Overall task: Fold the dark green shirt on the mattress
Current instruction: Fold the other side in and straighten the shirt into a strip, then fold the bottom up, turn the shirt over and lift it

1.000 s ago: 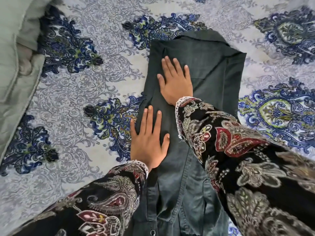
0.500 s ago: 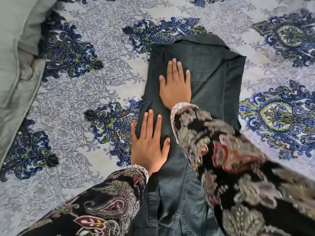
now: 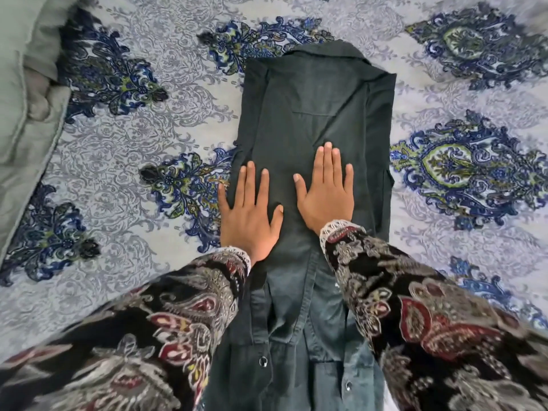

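The dark green shirt (image 3: 314, 114) lies lengthwise on the patterned mattress (image 3: 133, 179), its sides folded in to a long narrow strip, collar at the far end and the buttoned hem end near me. My left hand (image 3: 250, 215) rests flat on the shirt's left edge, fingers spread, little finger over the bedsheet. My right hand (image 3: 327, 192) lies flat, palm down, on the middle of the shirt beside the left one. Neither hand grips the cloth. Both arms wear dark paisley sleeves with lace cuffs.
A pale green pillow or cushion (image 3: 20, 93) lies along the mattress's left side. The grey and blue floral sheet stretches out on both sides of the shirt.
My right hand has slid down the shirt toward me and to the right, and now lies level with my left hand. The left hand has stayed in place.
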